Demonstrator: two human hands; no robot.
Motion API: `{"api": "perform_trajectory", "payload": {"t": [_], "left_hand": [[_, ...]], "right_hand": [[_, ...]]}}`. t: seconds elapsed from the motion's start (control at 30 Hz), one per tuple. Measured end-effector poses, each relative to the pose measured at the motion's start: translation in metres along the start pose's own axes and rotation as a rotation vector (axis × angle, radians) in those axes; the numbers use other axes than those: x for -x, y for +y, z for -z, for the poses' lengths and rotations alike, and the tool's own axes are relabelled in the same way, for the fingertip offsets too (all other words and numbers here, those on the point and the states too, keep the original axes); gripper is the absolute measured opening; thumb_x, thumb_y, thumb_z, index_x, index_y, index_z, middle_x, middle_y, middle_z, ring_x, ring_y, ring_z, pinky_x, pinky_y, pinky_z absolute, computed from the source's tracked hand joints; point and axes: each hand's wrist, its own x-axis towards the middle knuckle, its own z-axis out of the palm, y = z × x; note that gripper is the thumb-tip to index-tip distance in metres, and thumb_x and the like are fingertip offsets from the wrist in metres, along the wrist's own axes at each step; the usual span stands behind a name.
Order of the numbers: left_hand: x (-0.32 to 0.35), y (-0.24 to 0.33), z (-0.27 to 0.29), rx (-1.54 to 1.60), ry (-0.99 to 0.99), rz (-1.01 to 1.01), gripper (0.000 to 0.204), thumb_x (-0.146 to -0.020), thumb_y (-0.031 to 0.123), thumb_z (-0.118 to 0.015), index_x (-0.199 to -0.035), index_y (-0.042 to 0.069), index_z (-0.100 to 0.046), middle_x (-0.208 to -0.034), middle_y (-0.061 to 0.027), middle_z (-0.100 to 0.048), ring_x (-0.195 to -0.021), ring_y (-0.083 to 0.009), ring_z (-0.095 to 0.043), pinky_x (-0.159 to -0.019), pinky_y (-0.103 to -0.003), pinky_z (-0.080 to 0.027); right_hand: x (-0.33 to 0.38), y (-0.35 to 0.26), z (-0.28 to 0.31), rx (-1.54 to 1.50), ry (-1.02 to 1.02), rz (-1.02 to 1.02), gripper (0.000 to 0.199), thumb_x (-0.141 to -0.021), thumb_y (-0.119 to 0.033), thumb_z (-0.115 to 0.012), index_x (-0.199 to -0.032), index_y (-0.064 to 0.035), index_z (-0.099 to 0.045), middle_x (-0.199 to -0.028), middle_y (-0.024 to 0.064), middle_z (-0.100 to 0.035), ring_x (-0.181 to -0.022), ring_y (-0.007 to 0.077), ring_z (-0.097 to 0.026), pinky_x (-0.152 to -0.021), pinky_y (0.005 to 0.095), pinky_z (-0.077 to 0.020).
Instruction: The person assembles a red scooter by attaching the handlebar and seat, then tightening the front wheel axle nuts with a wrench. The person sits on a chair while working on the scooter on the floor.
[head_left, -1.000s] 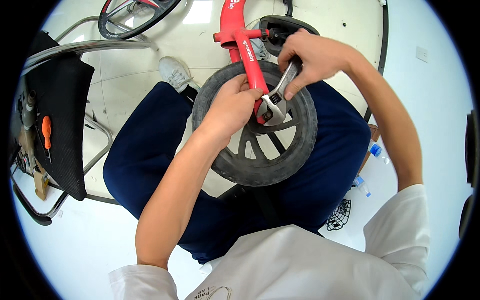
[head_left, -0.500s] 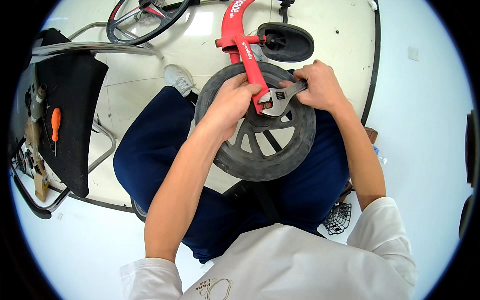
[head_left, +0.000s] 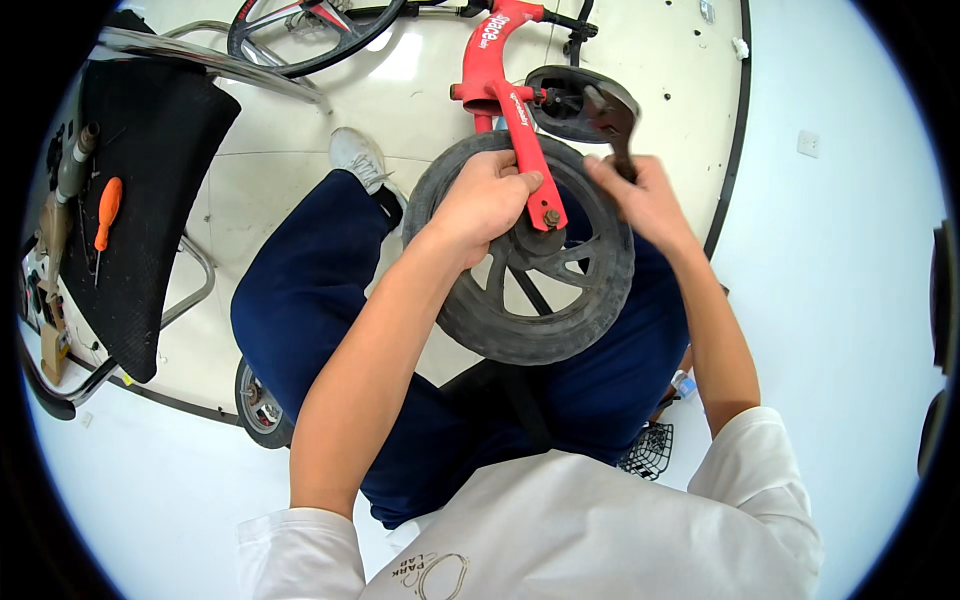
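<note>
- Under the left fingers, a black wheel is seen, resting on the lap; its rim and spokes extend below and to the right of the fingertips.
- Left hand: the fingers are curled and closed over the top of the wheel, their tips laid against the red fork where it runs down to the hub.
- Nut: seated at the fork's lower end, just below the left fingertips and left of the right fingers; it is touched by neither.
- Right hand: the fingers are wrapped tightly round the handle of a dark wrench, whose head stands above the knuckles, clear of the nut.
- Saddle: a black seat is seen just beyond the right fingers, behind the wrench head.
- Far left of the left hand, an orange screwdriver lies on a black mat, well apart from both hands.
- Beyond the fingers, at the top, a second wheel lies on the pale floor.
</note>
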Motion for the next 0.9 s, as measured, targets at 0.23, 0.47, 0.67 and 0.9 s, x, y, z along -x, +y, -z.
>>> {"api": "perform_trajectory", "payload": {"t": [0.23, 0.47, 0.67, 0.9], "left_hand": [[-0.004, -0.006, 0.002, -0.009, -0.015, 0.001, 0.026, -0.093, 0.009, -0.051, -0.114, -0.004, -0.057, -0.103, -0.0108, -0.063, -0.092, -0.0157, -0.061, -0.082, -0.032, -0.049], [-0.004, -0.013, 0.006, -0.207, 0.060, -0.021, 0.033, -0.091, 0.021, -0.053, -0.117, 0.000, -0.057, -0.103, -0.0105, -0.064, -0.093, -0.0173, -0.061, -0.085, -0.031, -0.047], [0.006, -0.030, 0.009, -0.649, 0.193, 0.059, 0.050, -0.089, 0.037, -0.052, -0.121, -0.002, -0.053, -0.106, -0.0281, -0.063, -0.101, -0.0374, -0.062, -0.087, -0.043, -0.047], [-0.017, -0.039, 0.020, -0.516, 0.039, 0.273, 0.047, -0.085, 0.046, -0.050, -0.098, 0.002, -0.058, -0.089, -0.0089, -0.062, -0.078, -0.0185, -0.058, -0.075, -0.028, -0.044]], "right_hand": [[0.008, -0.013, -0.032, -0.410, -0.356, -0.435, 0.034, -0.090, -0.035, -0.069, -0.077, -0.0089, -0.052, -0.055, -0.0072, -0.035, -0.043, 0.0043, -0.027, -0.041, 0.0244, -0.0212], [-0.002, -0.007, -0.047, -0.571, -0.422, -0.313, 0.023, -0.093, -0.021, -0.066, -0.084, -0.0088, -0.050, -0.056, -0.0076, -0.032, -0.044, 0.0030, -0.026, -0.041, 0.0235, -0.0173], [-0.001, -0.002, -0.053, -0.632, -0.400, -0.323, 0.020, -0.093, -0.014, -0.063, -0.081, -0.0060, -0.049, -0.057, -0.0050, -0.037, -0.044, 0.0038, -0.029, -0.041, 0.0234, -0.0207], [-0.005, 0.007, -0.062, -0.660, -0.449, -0.344, 0.016, -0.093, -0.009, -0.060, -0.083, -0.0060, -0.048, -0.056, -0.0048, -0.036, -0.044, 0.0039, -0.028, -0.041, 0.0241, -0.0197]]}}
